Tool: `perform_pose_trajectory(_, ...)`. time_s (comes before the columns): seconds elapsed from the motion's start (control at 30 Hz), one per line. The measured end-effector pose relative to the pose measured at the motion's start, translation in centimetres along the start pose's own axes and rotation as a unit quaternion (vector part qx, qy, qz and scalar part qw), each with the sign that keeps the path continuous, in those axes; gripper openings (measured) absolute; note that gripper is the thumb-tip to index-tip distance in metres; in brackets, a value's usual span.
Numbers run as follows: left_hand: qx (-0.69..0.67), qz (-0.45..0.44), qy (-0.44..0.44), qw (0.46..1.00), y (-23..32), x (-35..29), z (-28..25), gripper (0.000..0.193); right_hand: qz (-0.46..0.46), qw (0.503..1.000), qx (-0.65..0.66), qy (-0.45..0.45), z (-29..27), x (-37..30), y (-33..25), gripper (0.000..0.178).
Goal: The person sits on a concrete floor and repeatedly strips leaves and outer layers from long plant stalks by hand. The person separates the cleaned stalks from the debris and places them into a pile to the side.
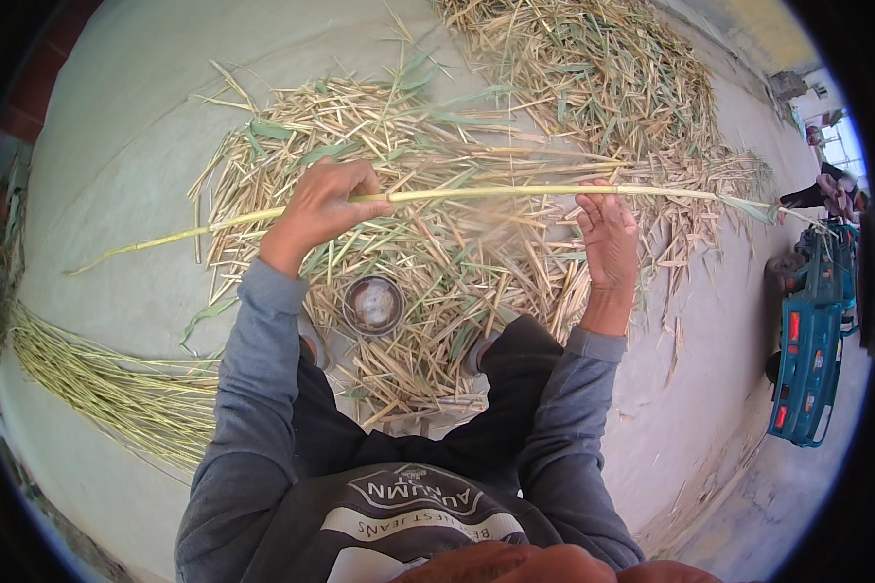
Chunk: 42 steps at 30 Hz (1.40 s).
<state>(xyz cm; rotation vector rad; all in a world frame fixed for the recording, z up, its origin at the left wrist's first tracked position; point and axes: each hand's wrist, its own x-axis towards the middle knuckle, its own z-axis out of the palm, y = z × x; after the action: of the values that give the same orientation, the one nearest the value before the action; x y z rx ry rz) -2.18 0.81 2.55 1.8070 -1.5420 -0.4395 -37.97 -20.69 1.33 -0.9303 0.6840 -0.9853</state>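
A long, thin yellow-green plant stalk [496, 191] stretches across in front of me, bowing slightly, with a dry leafy tip at its right end. My left hand [329, 206] is closed around it left of the middle, thumb pointing along the stalk. Farther right, my right hand [609, 233] has its fingertips bent up against the stalk, palm partly facing me. Below the stalk lies a wide heap of stripped husks and leaves [437, 253]. Between my feet stands a small round metal bowl [373, 305] with something whitish inside.
Long green stalks [117, 389] lie in a bundle at the left. A second heap of husks [603, 78] covers the far right. A blue three-wheeled cart [809, 340] stands at the right, with another person [834, 192] beyond it. The pale floor [146, 126] shows around the heaps.
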Motion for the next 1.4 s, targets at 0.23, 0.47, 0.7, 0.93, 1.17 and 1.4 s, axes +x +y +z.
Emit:
perform_pose_trajectory(0.23,-0.021,0.122,0.049,0.991,4.0,0.7,4.4,0.023,0.084,0.988,-0.068,-0.106,9.0,-2.1,6.6,0.027)
perform_pose_trajectory(0.47,-0.052,0.043,0.048,0.997,2.9,0.6,3.2,0.029,0.064,0.998,0.005,-0.023,9.9,-1.4,4.5,0.029)
perform_pose_trajectory(0.7,-0.055,0.046,0.072,0.995,3.0,0.0,5.3,0.025,0.017,0.998,-0.029,-0.049,10.7,-2.4,6.3,0.022)
perform_pose_trajectory(0.93,0.013,0.13,0.143,0.981,2.6,-0.1,6.0,0.013,0.009,0.997,-0.072,0.005,11.2,-3.0,5.3,0.035)
perform_pose_trajectory(1.17,0.096,0.117,0.093,0.984,0.2,-0.7,4.4,0.019,0.008,0.979,-0.059,0.197,7.0,-1.4,1.9,0.047)
perform_pose_trajectory(1.4,0.064,0.083,0.024,0.994,-0.3,-1.6,5.0,0.027,0.037,0.986,-0.147,0.067,5.6,-2.0,1.6,0.045)
